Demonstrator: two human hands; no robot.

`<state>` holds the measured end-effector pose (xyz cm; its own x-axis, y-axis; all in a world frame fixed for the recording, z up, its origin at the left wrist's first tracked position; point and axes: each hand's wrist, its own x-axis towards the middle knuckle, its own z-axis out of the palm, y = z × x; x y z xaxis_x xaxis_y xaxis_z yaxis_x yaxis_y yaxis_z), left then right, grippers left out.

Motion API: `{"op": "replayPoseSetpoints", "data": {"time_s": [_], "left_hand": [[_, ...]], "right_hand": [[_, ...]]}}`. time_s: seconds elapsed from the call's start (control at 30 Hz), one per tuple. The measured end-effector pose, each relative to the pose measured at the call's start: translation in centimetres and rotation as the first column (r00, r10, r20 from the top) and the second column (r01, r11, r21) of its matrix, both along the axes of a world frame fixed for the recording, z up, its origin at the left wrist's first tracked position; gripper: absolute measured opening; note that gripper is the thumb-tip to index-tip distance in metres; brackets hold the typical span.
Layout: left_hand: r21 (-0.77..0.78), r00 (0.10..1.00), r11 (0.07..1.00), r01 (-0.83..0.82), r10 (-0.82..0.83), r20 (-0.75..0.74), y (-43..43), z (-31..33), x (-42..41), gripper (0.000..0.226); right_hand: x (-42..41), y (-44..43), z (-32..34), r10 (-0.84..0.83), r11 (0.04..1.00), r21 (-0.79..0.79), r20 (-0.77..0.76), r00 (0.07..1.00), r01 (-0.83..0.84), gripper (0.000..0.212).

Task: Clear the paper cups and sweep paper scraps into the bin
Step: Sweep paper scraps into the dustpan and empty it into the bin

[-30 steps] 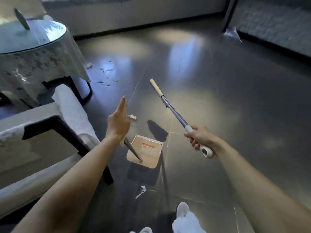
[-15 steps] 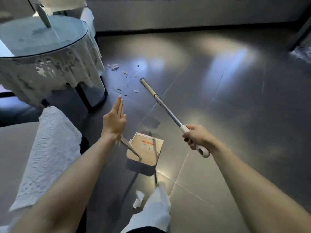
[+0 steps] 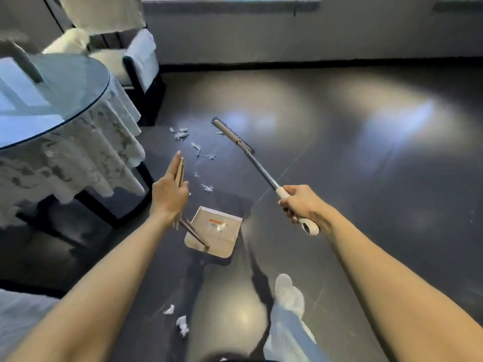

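Note:
My left hand (image 3: 170,192) holds the beige top of the dustpan handle (image 3: 180,171) along straight fingers, the thumb pinching it. The beige dustpan (image 3: 217,231) hangs low over the dark floor below that hand. My right hand (image 3: 300,205) grips the white end of the broom handle (image 3: 258,168). The broom head (image 3: 232,134) reaches forward, just right of the paper scraps (image 3: 180,133) scattered on the floor. More scraps (image 3: 207,188) lie ahead of the pan, and two crumpled pieces (image 3: 183,326) lie near my feet. No paper cups are in view.
A round glass-topped table (image 3: 52,100) with a lace cloth stands at the left, its dark legs near the scraps. A covered chair (image 3: 138,56) sits behind it against the wall. My white shoe (image 3: 287,291) is on the floor below the pan.
I have stepped forward toward the table. The scraps are closer, and the broom head has swung in beside them. Both hands keep their holds.

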<state>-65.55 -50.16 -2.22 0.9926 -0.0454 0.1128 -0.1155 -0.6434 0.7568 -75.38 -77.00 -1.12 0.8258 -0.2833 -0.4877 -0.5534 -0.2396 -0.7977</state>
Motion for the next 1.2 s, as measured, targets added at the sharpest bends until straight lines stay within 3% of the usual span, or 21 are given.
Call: {"op": "replayPoseSetpoints", "data": {"time_s": [0.23,0.4,0.63,0.77,0.83,1.07,1.2], "left_hand": [[-0.018,0.982,0.983,-0.181,0.18,-0.059,-13.1,0.9,17.9,0.075],[-0.108,0.955,0.951,-0.289,0.278,-0.103,-19.1,0.1,30.8,0.072],[-0.211,0.917,0.895,-0.394,0.368,-0.151,-27.6,-1.0,52.4,0.074],[-0.189,0.882,0.863,-0.469,0.447,-0.149,-30.5,0.3,62.4,0.074],[-0.168,0.859,0.844,-0.509,0.486,-0.162,-32.0,0.2,66.8,0.074],[-0.063,0.694,0.699,-0.712,0.687,-0.214,-39.5,-4.0,80.0,0.075],[0.104,0.614,0.637,-0.764,0.766,-0.192,-44.4,-5.3,85.5,0.074]], "right_hand": [[22.8,-14.3,2.4,0.198,0.978,-0.053,-0.057,0.979,-0.201,0.015],[38.3,-19.7,1.6,0.271,0.962,0.025,-0.083,0.959,-0.27,0.019],[62.5,-26.0,0.1,0.433,0.901,0.033,-0.122,0.893,-0.432,0.007],[74.3,-29.1,0.7,0.506,0.862,0.066,-0.15,0.849,-0.502,0.014],[80.3,-30.5,0.3,0.551,0.834,0.074,-0.163,0.819,-0.547,0.02],[101.7,-35.6,-2.2,0.75,0.651,0.049,-0.198,0.631,-0.758,0.009],[111.6,-38.6,-2.5,0.844,0.511,0.045,-0.215,0.491,-0.858,0.007]]}}
